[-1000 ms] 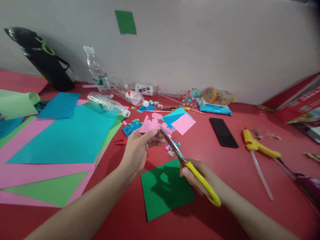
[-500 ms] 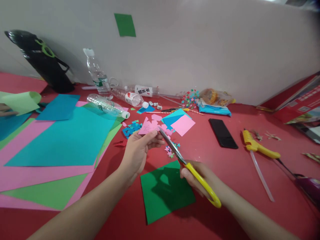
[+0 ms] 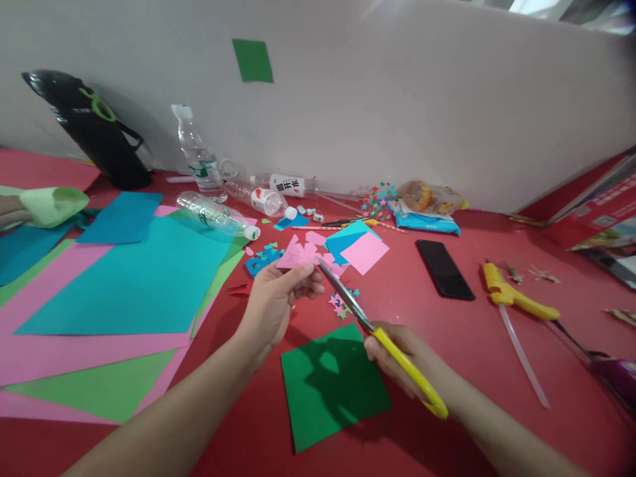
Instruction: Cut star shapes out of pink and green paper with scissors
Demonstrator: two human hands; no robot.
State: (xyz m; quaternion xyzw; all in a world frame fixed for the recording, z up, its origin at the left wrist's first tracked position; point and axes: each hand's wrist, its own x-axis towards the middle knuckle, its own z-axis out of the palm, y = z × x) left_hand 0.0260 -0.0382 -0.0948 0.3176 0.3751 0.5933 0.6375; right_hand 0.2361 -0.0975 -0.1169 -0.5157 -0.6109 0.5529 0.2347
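Observation:
Pinched in my left hand [image 3: 278, 295] is a piece of pink paper [image 3: 293, 254] with a star outline drawn on it. My right hand [image 3: 392, 351] grips yellow-handled scissors [image 3: 405, 364], their blades pointing up and left to the paper's right edge near my left fingertips. The blades look nearly closed. Small cut paper stars [image 3: 340, 305] lie on the red table just beyond the blades. Below my hands is a dark green paper square [image 3: 332, 391] with their shadow across it. Blue paper scraps [image 3: 261, 260] lie behind my left hand.
Large coloured sheets [image 3: 134, 285] cover the left side, where another person's hand [image 3: 12, 212] holds light green paper [image 3: 54, 205]. Plastic bottles [image 3: 213, 215] and a black thermos [image 3: 99, 139] stand or lie at the back. Rightward are a phone [image 3: 444, 268] and a yellow glue gun [image 3: 517, 295].
The view has shifted slightly, so everything sits a little lower. My hands keep almost the same pose at the pink paper. The other person's light green paper has moved slightly.

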